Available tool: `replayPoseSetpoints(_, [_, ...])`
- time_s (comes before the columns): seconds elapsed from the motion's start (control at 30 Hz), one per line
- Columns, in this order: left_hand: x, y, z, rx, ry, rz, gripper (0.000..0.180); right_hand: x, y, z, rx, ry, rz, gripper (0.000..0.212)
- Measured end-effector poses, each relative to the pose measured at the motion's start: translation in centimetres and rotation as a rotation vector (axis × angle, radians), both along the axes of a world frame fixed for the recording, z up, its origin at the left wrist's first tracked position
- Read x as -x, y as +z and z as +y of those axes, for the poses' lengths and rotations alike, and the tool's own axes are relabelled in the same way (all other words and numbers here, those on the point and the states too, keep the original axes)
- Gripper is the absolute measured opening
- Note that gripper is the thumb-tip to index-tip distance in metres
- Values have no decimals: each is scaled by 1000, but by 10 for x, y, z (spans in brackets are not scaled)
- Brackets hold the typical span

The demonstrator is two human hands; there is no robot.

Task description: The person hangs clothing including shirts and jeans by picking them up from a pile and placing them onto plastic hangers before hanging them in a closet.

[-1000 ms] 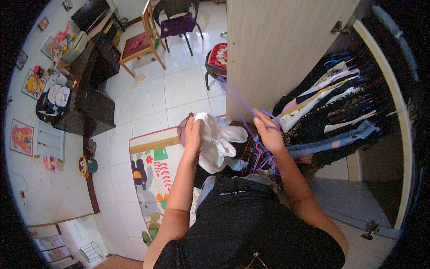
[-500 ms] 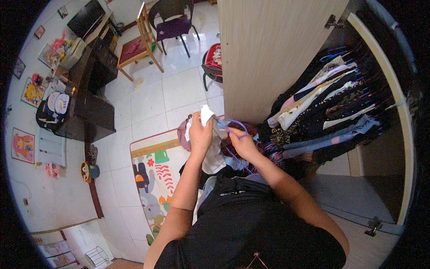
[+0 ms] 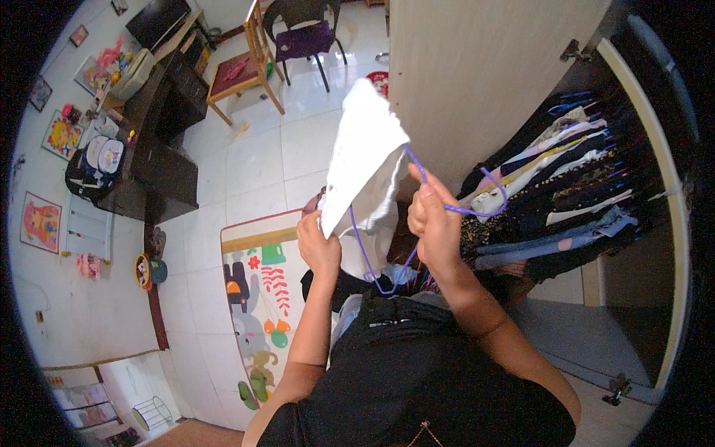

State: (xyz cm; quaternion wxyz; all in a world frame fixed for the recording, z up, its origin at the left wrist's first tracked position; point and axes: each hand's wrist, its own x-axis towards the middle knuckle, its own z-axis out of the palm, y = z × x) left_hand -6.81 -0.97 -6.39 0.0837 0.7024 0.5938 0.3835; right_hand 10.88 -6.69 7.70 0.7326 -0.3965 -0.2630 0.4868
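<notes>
My left hand (image 3: 320, 244) pinches the lower left edge of a white garment (image 3: 365, 134), which is lifted up and spread in front of me. My right hand (image 3: 436, 227) is closed around a purple clothes hanger (image 3: 480, 213) near its neck, the hook pointing right. One end of the hanger lies against the garment's upper right edge. Its long side runs down in front of the white cloth, toward my lap. Below my hands sits a heap of clothes and hangers, partly covered by the garment and my arms.
On the right, an open wardrobe holds a row of hanging clothes (image 3: 558, 197), with its pale door (image 3: 477, 82) standing far of them. A patterned mat (image 3: 275, 257) lies on the tiled floor. Two chairs (image 3: 242, 78) and a dark desk (image 3: 160, 179) stand beyond, to the left.
The white garment has been raised and spread out between my hands. My right hand has moved right and nearer, bringing the purple hanger into fuller view. My left hand is slightly lower.
</notes>
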Motion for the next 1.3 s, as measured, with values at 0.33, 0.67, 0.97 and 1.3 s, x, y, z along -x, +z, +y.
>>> replayPoseSetpoints(0.33, [4,3,-54,456,-57,-32,29,15,-21,58,21,-203,13,35])
replayPoseSetpoints(0.67, [8,12,-102,808,-217,-115,48,28,-96,79,110,-276,-273,32])
replayPoseSetpoints(0.97, [11,52,-45,543,-359,-164,37,-11,-104,43,263,189,-611,31])
replayPoseSetpoints(1.3, [-36,77,57,-22,-457,-213,51,-83,71,-56,326,456,-674,34])
